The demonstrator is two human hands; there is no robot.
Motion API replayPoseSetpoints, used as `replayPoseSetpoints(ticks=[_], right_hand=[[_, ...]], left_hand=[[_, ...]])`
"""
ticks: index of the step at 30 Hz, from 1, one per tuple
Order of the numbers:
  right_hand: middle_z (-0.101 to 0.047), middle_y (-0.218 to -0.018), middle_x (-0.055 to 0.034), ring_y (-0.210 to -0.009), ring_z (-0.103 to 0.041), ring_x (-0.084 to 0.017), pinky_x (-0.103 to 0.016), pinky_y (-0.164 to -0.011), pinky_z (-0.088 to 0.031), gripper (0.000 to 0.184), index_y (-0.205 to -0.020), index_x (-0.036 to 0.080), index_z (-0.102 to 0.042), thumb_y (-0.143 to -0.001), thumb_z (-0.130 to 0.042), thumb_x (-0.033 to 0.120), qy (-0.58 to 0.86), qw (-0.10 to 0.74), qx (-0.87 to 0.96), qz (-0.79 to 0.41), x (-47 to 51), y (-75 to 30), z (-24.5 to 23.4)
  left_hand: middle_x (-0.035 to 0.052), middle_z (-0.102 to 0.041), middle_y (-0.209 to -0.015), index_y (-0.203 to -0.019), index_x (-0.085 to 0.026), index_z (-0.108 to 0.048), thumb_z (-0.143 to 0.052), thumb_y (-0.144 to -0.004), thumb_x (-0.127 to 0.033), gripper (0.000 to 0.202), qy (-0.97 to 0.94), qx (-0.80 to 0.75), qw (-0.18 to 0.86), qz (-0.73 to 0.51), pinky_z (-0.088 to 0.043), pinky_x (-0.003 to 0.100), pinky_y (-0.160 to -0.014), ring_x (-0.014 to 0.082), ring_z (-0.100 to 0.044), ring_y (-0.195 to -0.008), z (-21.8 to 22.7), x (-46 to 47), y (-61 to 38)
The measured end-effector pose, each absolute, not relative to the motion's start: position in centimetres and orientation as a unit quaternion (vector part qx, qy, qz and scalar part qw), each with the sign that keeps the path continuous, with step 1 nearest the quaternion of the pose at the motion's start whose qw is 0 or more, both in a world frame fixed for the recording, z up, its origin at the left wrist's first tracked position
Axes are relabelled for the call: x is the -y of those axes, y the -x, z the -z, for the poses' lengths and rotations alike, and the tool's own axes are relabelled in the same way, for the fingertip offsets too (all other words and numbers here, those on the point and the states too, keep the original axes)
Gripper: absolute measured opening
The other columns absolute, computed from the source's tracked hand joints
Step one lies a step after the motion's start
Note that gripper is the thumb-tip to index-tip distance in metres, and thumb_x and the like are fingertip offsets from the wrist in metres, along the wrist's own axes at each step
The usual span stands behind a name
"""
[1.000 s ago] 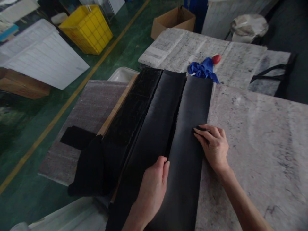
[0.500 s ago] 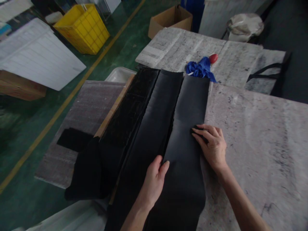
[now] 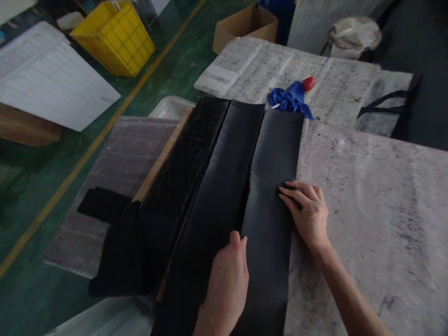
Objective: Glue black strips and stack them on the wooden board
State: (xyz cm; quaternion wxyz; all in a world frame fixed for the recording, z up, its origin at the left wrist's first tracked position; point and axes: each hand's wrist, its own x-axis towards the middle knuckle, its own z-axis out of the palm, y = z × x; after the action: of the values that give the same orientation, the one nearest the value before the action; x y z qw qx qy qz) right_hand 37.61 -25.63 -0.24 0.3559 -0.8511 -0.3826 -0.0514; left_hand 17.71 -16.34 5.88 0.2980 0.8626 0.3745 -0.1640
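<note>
A long black strip of smooth, leather-like sheet (image 3: 276, 149) lies lengthwise in front of me. My left hand (image 3: 229, 275) is closed on its left edge, thumb and fingers pinching it. On the strip's right side rests my right hand (image 3: 308, 210), its fingers bunched around a small black piece (image 3: 296, 200) pressed to the surface; what kind of piece it is stays mostly hidden. A second black strip (image 3: 227, 172) runs alongside to the left, separated by a narrow dark gap. Beyond that is a shinier black strip (image 3: 189, 154) beside a wooden edge (image 3: 163, 156).
A blue cloth (image 3: 290, 99) and a red object (image 3: 308, 84) lie past the strips' far end. The stained, pale table covering (image 3: 371, 200) extends right. A grey board (image 3: 115, 163) with a black piece lies left. A yellow crate (image 3: 119, 42) and cardboard box (image 3: 245, 28) stand beyond.
My left hand has turned and moved slightly nearer me along the strip's edge. The strip's near right edge now lies straighter. My right hand has hardly moved.
</note>
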Motion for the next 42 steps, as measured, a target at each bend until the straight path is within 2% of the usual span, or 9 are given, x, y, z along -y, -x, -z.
replayPoseSetpoints(ticks=[3,6,10,12,15,23,31,36,42], right_hand=[[-0.071,-0.112,-0.0026,-0.103,-0.06,-0.024,-0.043,-0.092,-0.051,0.015,-0.103,0.03,-0.075,-0.093,-0.064,0.032,0.85,0.355,0.385,0.049,25.7,-37.6,0.3],[-0.071,-0.112,-0.0026,-0.103,-0.06,-0.024,-0.043,-0.092,-0.051,0.015,-0.103,0.03,-0.075,-0.092,-0.065,0.031,0.85,0.356,0.386,0.052,25.7,-37.6,0.4],[-0.071,-0.112,-0.0027,-0.102,-0.06,-0.024,-0.042,-0.091,-0.051,0.014,-0.103,0.029,-0.075,-0.091,-0.066,0.03,0.85,0.355,0.384,0.06,25.7,-37.6,0.5],[-0.071,-0.112,-0.0027,-0.102,-0.059,-0.024,-0.042,-0.091,-0.051,0.015,-0.103,0.029,-0.075,-0.092,-0.066,0.03,0.851,0.353,0.385,0.06,25.7,-37.6,0.5],[-0.071,-0.113,-0.0027,-0.104,-0.059,-0.024,-0.043,-0.091,-0.051,0.015,-0.104,0.03,-0.075,-0.092,-0.065,0.03,0.851,0.351,0.385,0.059,25.7,-37.7,0.5],[-0.071,-0.113,-0.0028,-0.103,-0.06,-0.025,-0.044,-0.091,-0.052,0.017,-0.105,0.031,-0.075,-0.093,-0.063,0.032,0.851,0.355,0.384,0.049,25.7,-37.7,0.4],[-0.07,-0.114,-0.0029,-0.103,-0.059,-0.024,-0.042,-0.091,-0.052,0.017,-0.105,0.03,-0.075,-0.093,-0.063,0.032,0.852,0.347,0.388,0.055,25.8,-37.7,0.5],[-0.07,-0.114,-0.003,-0.103,-0.059,-0.024,-0.043,-0.09,-0.052,0.018,-0.106,0.031,-0.075,-0.094,-0.062,0.032,0.853,0.343,0.389,0.056,25.8,-37.7,0.5],[-0.071,-0.112,-0.0026,-0.101,-0.06,-0.024,-0.043,-0.089,-0.052,0.018,-0.105,0.032,-0.075,-0.095,-0.06,0.031,0.851,0.357,0.381,0.053,25.7,-37.8,0.4]], left_hand=[[0.0054,-0.07,-0.077,-0.111,-0.015,-0.053,-0.034,-0.103,-0.02,0.021,-0.894,-0.368,0.206,0.15,-0.05,0.026,-0.05,0.0216,-0.072,-0.064,-6.2,17.0,-17.3],[0.0098,-0.071,-0.099,-0.128,-0.015,-0.048,-0.045,-0.099,-0.017,0.029,-0.917,-0.362,0.143,0.085,-0.058,0.03,-0.057,0.0229,-0.074,-0.075,-6.7,17.0,-16.3],[0.0128,-0.065,-0.122,-0.13,-0.017,-0.052,-0.05,-0.098,-0.021,0.033,-0.946,-0.309,0.098,-0.003,-0.061,0.041,-0.088,0.0273,-0.067,-0.112,-6.5,16.0,-15.8],[0.0153,-0.055,-0.142,-0.142,-0.014,-0.045,-0.053,-0.097,-0.024,0.046,-0.964,-0.25,0.086,-0.018,-0.052,0.045,-0.105,0.0289,-0.052,-0.133,-5.5,15.4,-15.9],[0.0129,-0.037,-0.159,-0.151,-0.013,-0.033,-0.054,-0.098,-0.028,0.06,-0.983,-0.164,0.083,0.001,-0.039,0.049,-0.119,0.0274,-0.034,-0.147,-3.6,14.9,-16.2],[0.0093,-0.029,-0.163,-0.153,-0.011,-0.029,-0.045,-0.101,-0.032,0.059,-0.988,-0.137,0.076,0.0,-0.033,0.051,-0.122,0.0253,-0.028,-0.15,-1.5,14.6,-15.6],[0.013,-0.045,-0.154,-0.146,-0.008,-0.042,-0.046,-0.1,-0.029,0.05,-0.988,-0.138,0.053,-0.034,-0.039,0.046,-0.119,0.026,-0.035,-0.147,-3.6,14.8,-17.6],[0.0156,-0.025,-0.164,-0.153,-0.006,-0.025,-0.048,-0.1,-0.043,0.069,-0.992,-0.093,0.083,-0.019,-0.029,0.045,-0.124,0.027,-0.018,-0.153,-3.3,14.5,-20.7],[0.0187,-0.019,-0.164,-0.154,-0.006,-0.023,-0.042,-0.101,-0.047,0.07,-0.992,-0.075,0.097,0.003,-0.026,0.048,-0.124,0.0295,-0.012,-0.153,-1.7,14.1,-20.6]])
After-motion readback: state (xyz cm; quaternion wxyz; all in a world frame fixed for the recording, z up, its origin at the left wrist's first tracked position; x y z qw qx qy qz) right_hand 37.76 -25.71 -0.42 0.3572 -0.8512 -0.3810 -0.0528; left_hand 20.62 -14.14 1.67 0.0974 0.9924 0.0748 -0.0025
